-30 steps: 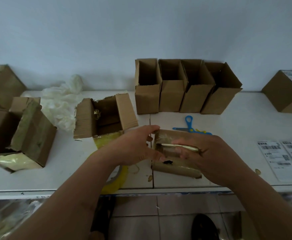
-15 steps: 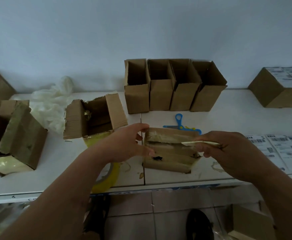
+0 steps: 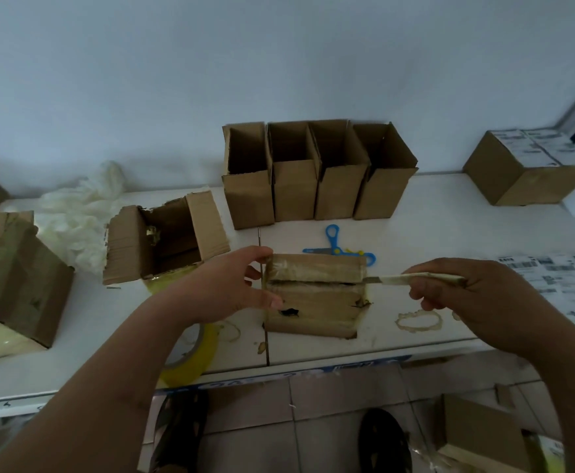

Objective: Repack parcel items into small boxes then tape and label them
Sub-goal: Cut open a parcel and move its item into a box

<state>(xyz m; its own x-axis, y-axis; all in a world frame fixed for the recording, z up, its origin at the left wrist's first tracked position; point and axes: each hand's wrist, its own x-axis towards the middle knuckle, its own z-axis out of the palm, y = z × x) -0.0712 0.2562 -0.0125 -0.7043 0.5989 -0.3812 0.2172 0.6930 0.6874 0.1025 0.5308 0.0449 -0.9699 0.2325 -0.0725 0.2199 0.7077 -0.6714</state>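
Head view: nearest, a tape roll [image 3: 190,356] lies at the table [image 3: 416,233] edge under the left forearm. The left hand [image 3: 224,288] grips the left end of the taped parcel [image 3: 313,298], thumb on top, fingers over its far corner. The right hand [image 3: 477,302] pinches a cutter [image 3: 412,278], blade tip at the parcel's right edge by the seam. Labels [image 3: 559,278] lie right. Beyond are blue scissors [image 3: 334,245], a torn open box [image 3: 163,240], then four open small boxes [image 3: 313,175] against the wall.
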